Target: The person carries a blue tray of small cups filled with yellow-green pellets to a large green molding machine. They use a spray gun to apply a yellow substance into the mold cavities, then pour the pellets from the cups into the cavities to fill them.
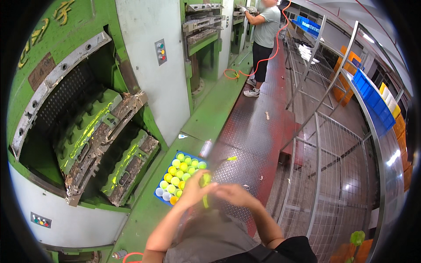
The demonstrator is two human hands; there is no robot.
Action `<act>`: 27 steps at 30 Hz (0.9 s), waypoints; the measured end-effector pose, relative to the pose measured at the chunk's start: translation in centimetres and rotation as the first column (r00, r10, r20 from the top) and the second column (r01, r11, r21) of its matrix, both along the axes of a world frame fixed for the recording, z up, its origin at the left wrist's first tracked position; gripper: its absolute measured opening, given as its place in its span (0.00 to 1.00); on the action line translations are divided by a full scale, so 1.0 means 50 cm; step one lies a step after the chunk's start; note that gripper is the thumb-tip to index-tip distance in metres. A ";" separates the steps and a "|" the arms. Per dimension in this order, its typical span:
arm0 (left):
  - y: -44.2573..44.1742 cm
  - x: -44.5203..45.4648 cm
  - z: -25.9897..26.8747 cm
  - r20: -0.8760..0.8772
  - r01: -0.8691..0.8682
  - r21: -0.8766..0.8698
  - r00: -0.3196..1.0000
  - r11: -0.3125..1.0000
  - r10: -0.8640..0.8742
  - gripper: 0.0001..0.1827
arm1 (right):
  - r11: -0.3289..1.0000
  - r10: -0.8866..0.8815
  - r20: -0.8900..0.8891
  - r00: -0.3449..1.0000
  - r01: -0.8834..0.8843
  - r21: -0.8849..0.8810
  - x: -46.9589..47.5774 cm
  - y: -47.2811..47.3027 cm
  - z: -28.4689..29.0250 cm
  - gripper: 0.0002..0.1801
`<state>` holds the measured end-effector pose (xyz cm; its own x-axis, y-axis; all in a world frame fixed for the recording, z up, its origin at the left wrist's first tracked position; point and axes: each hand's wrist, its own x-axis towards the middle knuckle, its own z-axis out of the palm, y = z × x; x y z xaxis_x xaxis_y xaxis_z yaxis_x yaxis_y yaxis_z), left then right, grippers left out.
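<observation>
My left hand (196,190) is closed around a blurred yellow-green flexible piece (206,180), whose strip hangs down below the fingers. My right hand (235,195) is just to its right, its fingertips meeting the left hand; motion blur hides whether it grips the piece. A blue tray (158,196) lies beside the left hand on the green ledge, holding rows of small cups, many with yellow or green contents. Another yellow-green bit (232,158) shows beyond the hands over the tread plate, apparently on a thin blurred strip.
At left stands a green press (98,134) with open mould plates edged in yellow-green residue. A spray can (206,148) and a small white-blue tube (182,136) lie on the ledge (204,121). Further along, a person (264,36) works at another press. Metal racks (317,171) with blue bins (373,98) line the right.
</observation>
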<state>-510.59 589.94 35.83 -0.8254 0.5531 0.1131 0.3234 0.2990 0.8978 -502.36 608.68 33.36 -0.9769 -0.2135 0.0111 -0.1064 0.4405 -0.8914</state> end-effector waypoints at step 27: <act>-0.023 0.036 0.038 -0.493 -0.466 0.048 0.759 0.884 0.426 0.17 | 0.681 -0.515 -0.043 0.856 0.379 -0.627 -0.050 0.030 0.172 0.18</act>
<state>-508.79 588.79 37.72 -0.8323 0.1586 0.5312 0.5150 0.5758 0.6350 -504.86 610.19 41.94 -0.9131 0.3637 0.1841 -0.2379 -0.1087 -0.9652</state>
